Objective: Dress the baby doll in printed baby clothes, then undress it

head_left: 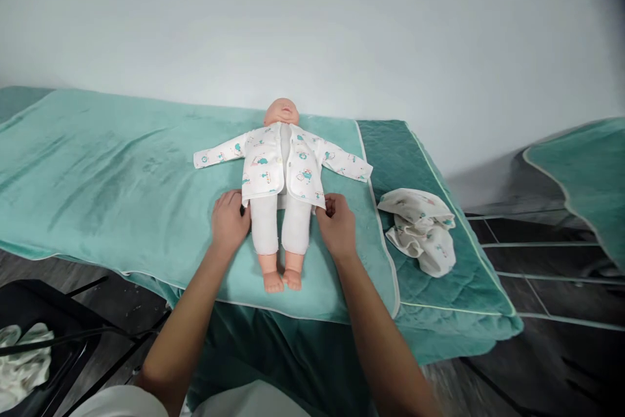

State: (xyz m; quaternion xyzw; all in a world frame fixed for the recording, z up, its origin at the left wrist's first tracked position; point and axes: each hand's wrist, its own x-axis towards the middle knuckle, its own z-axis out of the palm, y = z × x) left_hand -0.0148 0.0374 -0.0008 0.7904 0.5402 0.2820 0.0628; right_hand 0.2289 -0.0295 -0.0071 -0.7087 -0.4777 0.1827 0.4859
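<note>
The hard-headed doll lies face-up on a plush teal towel, head toward 12 o'clock, in a soft printed jacket. The right hand grip pinches the jacket hem at 4 o'clock. The left hand sits at 8 o'clock, fingers curled against the hem; closure cannot be told. A crumpled garment lies at 3 o'clock on the quilted cover.

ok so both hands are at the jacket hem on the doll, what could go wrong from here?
1. The right hand pinches the jacket hem; the left hand has an unclear grip. An uneven pull could skew the open fronts or twist the doll.
2. The feet lie close to the front edge of the towel; tugging downward might slide the doll that way.
3. The towel lies loose on the quilted mat and could bunch.
</note>
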